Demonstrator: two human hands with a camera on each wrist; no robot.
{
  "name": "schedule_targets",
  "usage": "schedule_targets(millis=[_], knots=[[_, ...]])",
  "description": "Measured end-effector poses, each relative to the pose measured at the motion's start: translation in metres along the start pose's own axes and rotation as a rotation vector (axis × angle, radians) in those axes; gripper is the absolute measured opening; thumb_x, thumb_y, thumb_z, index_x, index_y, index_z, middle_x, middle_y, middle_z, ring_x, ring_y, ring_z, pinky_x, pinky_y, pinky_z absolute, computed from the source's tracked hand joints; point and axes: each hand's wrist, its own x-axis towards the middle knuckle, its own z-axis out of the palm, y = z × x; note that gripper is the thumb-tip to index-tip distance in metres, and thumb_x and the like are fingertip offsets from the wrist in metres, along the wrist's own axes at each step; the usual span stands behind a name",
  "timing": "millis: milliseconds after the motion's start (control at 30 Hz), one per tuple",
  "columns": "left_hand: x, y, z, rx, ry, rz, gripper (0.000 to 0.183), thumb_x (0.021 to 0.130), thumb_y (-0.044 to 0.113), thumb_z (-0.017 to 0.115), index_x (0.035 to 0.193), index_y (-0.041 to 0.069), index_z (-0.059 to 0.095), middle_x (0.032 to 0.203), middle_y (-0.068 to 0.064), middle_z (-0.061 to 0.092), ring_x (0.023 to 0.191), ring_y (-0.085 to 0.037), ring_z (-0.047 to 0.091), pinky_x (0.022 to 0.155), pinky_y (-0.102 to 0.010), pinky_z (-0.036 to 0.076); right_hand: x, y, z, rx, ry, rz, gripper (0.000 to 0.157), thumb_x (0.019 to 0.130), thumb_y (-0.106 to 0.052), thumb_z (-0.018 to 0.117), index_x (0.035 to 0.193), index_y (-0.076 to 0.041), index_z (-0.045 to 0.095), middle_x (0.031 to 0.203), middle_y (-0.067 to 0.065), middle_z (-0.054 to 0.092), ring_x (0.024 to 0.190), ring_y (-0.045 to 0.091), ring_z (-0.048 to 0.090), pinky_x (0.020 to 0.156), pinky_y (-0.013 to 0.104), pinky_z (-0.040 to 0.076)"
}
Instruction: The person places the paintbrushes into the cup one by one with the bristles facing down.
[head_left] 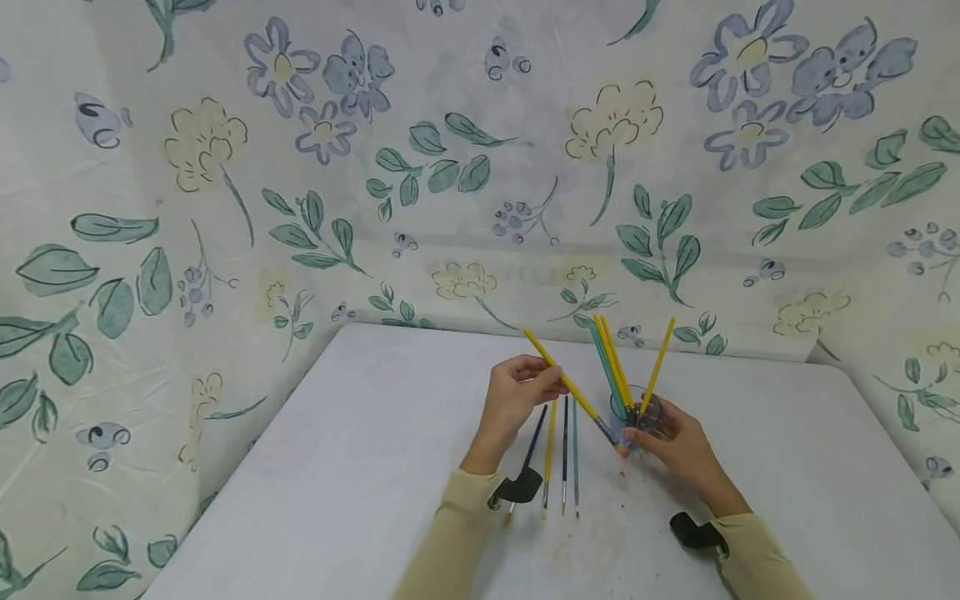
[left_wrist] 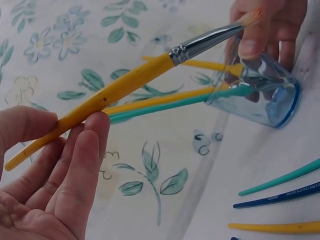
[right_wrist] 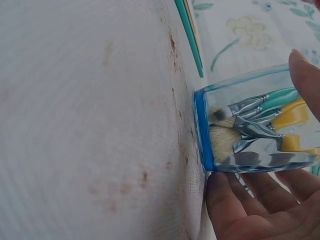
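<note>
My left hand [head_left: 517,396] pinches a yellow paintbrush [left_wrist: 125,90] by its handle; the orange-tinted bristles point down toward the glass. In my right hand [head_left: 682,450] is a clear, blue-bottomed glass [right_wrist: 250,120], gripped around its side with the thumb opposite the fingers. Several brushes stand in it bristles down, among them a teal brush [head_left: 609,367] and a yellow brush [head_left: 660,358]. In the left wrist view, the held brush's tip overlaps the right hand; whether they touch I cannot tell.
Below the left hand several brushes lie in a row on the white table [head_left: 360,467], including a thin teal brush [head_left: 576,467] and a dark blue brush [head_left: 565,458]. Reddish-brown smudges [right_wrist: 145,180] mark the tabletop. A flowered cloth [head_left: 450,208] hangs behind the table.
</note>
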Motion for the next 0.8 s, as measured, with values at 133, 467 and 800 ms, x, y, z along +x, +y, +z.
schedule_targets(millis=[133,467,800], knots=[[0.0,0.001,0.002,-0.004,0.016,0.006,0.023,0.096,0.011,0.073,0.11,-0.006,0.069,0.102,-0.021,0.077,0.08,-0.013,0.077,0.081,-0.03,0.065,0.0,0.0,0.0,0.0,0.003,-0.002,0.093,0.09,-0.042,0.079,0.162,-0.006,0.03,0.159,0.023,0.046,0.148,0.043,0.044,0.117,0.051,0.043],[-0.002,0.0,0.009,-0.029,0.072,0.084,0.023,0.096,0.012,0.072,0.111,-0.006,0.068,0.104,-0.023,0.077,0.086,-0.017,0.079,0.082,-0.029,0.065,0.0,0.0,-0.001,0.011,0.003,-0.007,0.093,0.091,-0.042,0.079,0.162,-0.006,0.03,0.159,0.023,0.045,0.148,0.043,0.043,0.116,0.05,0.043],[-0.002,-0.007,0.016,-0.079,0.126,0.106,0.021,0.096,0.01,0.072,0.11,-0.005,0.068,0.105,-0.023,0.076,0.09,-0.018,0.079,0.084,-0.029,0.064,0.0,0.003,0.001,0.024,0.023,-0.064,0.079,0.091,-0.039,0.079,0.154,-0.008,0.044,0.141,0.016,0.065,0.144,0.039,0.051,0.117,0.048,0.044]])
